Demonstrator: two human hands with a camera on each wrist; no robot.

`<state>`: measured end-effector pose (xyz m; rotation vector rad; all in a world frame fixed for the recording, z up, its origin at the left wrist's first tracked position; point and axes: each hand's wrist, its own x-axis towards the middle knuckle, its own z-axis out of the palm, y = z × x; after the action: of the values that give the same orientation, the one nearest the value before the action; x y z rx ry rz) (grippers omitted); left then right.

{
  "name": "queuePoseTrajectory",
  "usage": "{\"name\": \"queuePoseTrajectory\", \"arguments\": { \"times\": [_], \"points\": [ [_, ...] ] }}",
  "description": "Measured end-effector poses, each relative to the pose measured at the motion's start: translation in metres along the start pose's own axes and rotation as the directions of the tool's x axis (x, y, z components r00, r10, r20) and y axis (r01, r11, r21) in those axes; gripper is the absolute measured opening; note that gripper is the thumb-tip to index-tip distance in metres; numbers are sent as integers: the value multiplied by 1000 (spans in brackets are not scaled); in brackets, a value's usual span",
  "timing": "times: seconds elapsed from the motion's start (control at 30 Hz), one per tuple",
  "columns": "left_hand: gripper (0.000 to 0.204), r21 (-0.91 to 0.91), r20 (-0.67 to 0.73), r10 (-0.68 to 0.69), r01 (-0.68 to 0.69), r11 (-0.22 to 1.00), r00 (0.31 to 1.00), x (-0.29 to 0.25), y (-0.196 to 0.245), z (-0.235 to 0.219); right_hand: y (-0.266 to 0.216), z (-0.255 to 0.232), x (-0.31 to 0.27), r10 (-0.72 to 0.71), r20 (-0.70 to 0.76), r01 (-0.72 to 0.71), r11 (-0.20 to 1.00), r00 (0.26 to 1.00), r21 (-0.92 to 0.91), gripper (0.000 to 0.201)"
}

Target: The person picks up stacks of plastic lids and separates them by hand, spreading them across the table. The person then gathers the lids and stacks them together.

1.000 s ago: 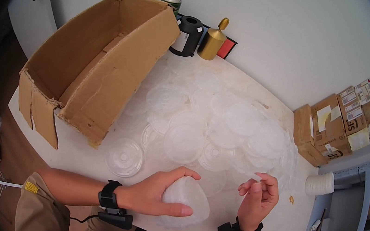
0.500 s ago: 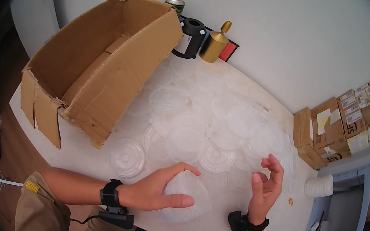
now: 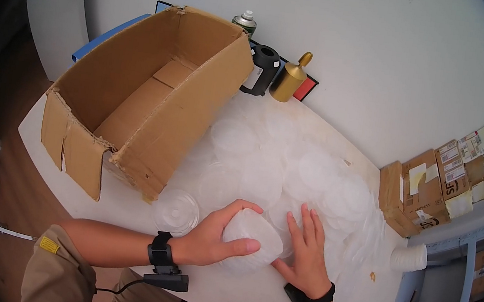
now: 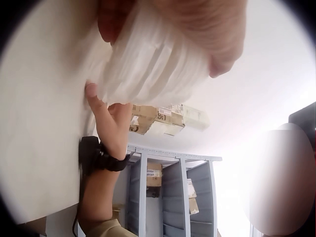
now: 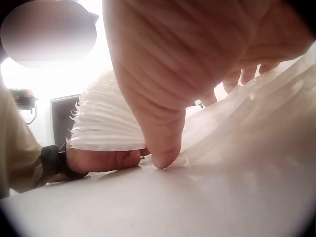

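Note:
My left hand point(image 3: 206, 239) grips a thick stack of clear plastic lids point(image 3: 252, 238) near the table's front edge, thumb and forefinger curled round its sides. In the right wrist view many thin rims show layered in the stack point(image 5: 104, 116). Just to the right, my right hand point(image 3: 307, 262) rests with fingers spread and fairly straight over the near edge of a wide heap of loose lids point(image 3: 318, 173). Its thumb points toward the stack and touches down by the table surface. One separate lid point(image 3: 178, 211) lies flat left of my left hand.
A long open cardboard box point(image 3: 158, 134) takes up the table's left side. Behind the heap stand a black container point(image 3: 263, 71), a gold canister point(image 3: 288, 84) and a spray can point(image 3: 245, 22). Cartons point(image 3: 427, 181) and a white roll-shaped stack point(image 3: 409, 257) are at the right.
My right hand has come left and down from its raised, half-curled pose onto the lids beside the stack. The left hand keeps its grip on the stack. The head view has shifted slightly.

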<state>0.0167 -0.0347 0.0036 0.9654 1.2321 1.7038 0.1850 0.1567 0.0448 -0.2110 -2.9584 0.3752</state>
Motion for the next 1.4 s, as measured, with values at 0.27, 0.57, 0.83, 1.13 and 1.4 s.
{"name": "queuePoseTrajectory", "arguments": {
  "times": [0.27,0.57,0.83,1.13,1.4],
  "points": [
    [60,44,73,5,-9,999,997,-1,4,3,3,6,26,-35,15,35,999,999,-41,91],
    [63,119,32,-11,8,993,999,0,4,4,-15,-5,-3,93,-361,84,892,928,445,34],
    [64,142,109,-146,129,981,983,1,9,3,-26,3,-19,16,-203,128,728,979,674,17],
    [72,161,179,-159,131,978,971,2,9,1,-18,4,-20,34,-56,28,546,998,838,4],
    [67,186,169,-45,13,983,985,1,7,0,-18,8,-22,78,64,-86,314,995,946,6]
  ]
}}
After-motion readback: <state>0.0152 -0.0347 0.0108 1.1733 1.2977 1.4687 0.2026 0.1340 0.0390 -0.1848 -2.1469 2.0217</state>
